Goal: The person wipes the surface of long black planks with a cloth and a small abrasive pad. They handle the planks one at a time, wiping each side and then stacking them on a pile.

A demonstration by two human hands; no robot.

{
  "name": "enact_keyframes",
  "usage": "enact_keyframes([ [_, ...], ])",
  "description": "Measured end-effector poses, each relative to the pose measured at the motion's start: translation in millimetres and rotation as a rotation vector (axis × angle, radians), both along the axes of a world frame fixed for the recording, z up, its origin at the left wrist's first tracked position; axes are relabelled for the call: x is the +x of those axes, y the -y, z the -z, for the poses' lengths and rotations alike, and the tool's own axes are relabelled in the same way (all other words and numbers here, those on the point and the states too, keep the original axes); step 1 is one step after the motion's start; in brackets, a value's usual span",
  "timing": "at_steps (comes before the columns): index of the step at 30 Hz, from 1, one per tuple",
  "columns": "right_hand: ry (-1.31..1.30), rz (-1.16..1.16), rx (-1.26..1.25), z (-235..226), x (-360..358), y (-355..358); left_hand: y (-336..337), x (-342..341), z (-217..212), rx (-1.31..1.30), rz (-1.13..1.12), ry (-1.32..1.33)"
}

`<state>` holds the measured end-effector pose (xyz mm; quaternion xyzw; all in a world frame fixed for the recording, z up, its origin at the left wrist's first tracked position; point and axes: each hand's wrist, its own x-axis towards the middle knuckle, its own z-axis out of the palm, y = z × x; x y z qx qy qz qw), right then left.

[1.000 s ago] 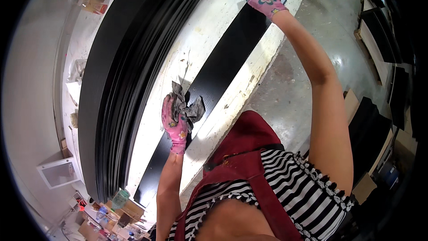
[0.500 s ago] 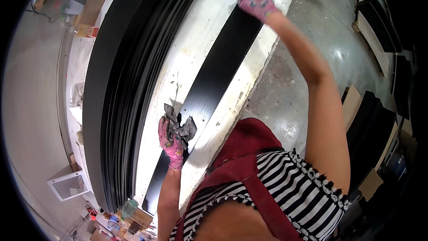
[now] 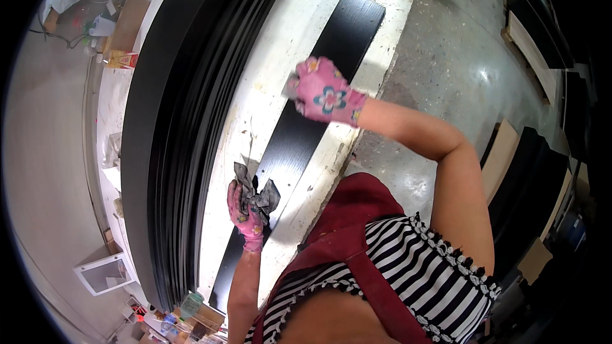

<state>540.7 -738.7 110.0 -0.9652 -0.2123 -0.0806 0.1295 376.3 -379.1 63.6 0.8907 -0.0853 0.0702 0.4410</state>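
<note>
- The long black board [image 3: 293, 146] lies flat in front of me, slanting from the lower left up toward the upper right, with light shining on its grain near the middle.
- My right hand [image 3: 325, 92], in a pink flowered glove, is over the upper half of the board, back of the hand up, fingers bent around a small grey piece [image 3: 292, 86] that pokes out on the left. It is too blurred for me to tell what that piece is, or whether I am pressing on the board.
- My left hand [image 3: 245, 213], gloved alike, is at the lower half, over the board's left edge, fingers curled around a crumpled grey rag [image 3: 264, 199]. Loose ends of the rag stick up and spread over the board.
- Under the board is a white, paint-flecked table [image 3: 303, 13], showing along both long sides of the board.
- To the left, a thick row of black boards [image 3: 172, 121] runs alongside, apart from mine.
- Nearest my body are my dark red apron [image 3: 357, 204] and striped top [image 3: 421, 248].
- Off to the right is the grey floor [image 3: 433, 76], with stacked black panels [image 3: 529, 172] farther out.
</note>
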Motion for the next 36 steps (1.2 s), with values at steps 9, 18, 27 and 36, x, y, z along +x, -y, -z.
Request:
enact_keyframes([
  [9, -0.008, 0.486, -0.382, 6.5, 138.8, 155.3, 3.9, 2.3, -4.9, 0.022, -0.01, -0.034],
  [18, 0.063, -0.096, 0.153, 10.7, -4.7, -23.8, 1.4, 0.5, -0.8, 0.051, 0.007, 0.009],
  [27, -0.012, 0.401, -0.294, -3.0, 111.7, 128.8, -2.4, -0.6, 4.0, 0.028, 0.017, 0.035],
  [36, -0.257, 0.211, 0.214, -6.5, 138.4, 189.0, -4.4, -2.2, 4.6, 0.076, 0.034, -0.003],
])
